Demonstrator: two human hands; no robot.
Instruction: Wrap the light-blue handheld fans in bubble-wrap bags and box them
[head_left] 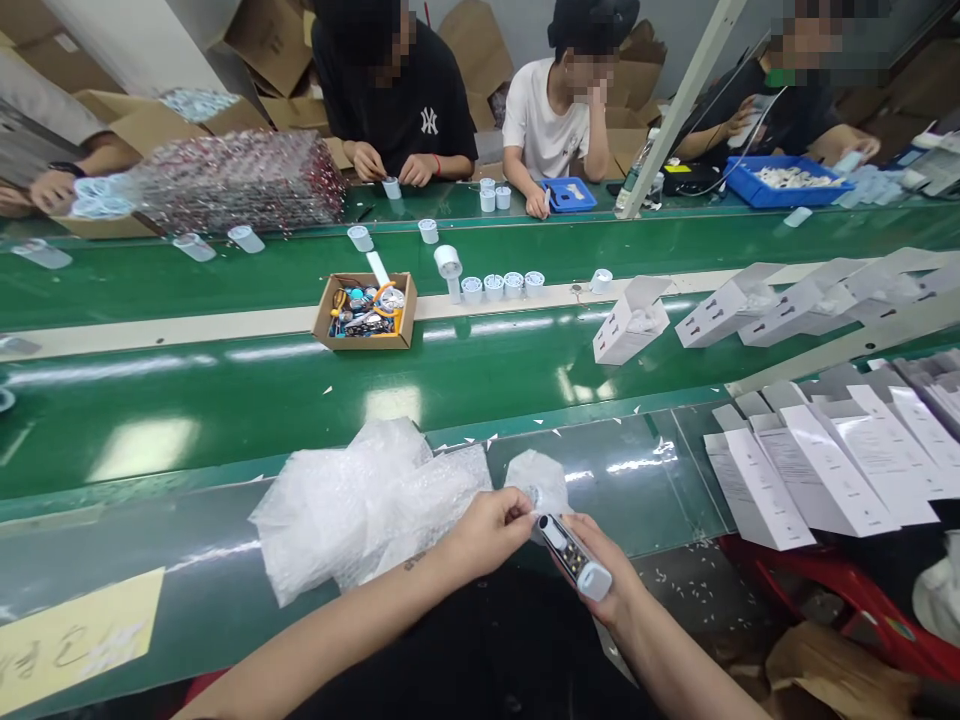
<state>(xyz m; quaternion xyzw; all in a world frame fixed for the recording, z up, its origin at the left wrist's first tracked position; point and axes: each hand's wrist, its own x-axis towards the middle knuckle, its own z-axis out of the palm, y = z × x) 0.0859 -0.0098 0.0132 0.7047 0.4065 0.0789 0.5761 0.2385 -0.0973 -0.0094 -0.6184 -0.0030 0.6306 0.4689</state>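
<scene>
My right hand (600, 560) is wrapped round a white handheld device (574, 556) with a dark, see-through face, tilted with its far end toward my left hand. My left hand (495, 525) has its thumb and fingers pinched together beside that far end; what lies between them is too small to name. Just beyond both hands rests a piece of bubble wrap (536, 478) on the dark green table. Left of it spreads a larger pile of bubble wrap bags (360, 500), partly behind my left forearm.
A carton of small parts (363, 345) sits across the green conveyor (247, 385), near white cups (493, 288). Open white boxes (622, 335) line the right, with flat cartons (780, 490) nearer. People work opposite. A red stool (840, 590) stands lower right.
</scene>
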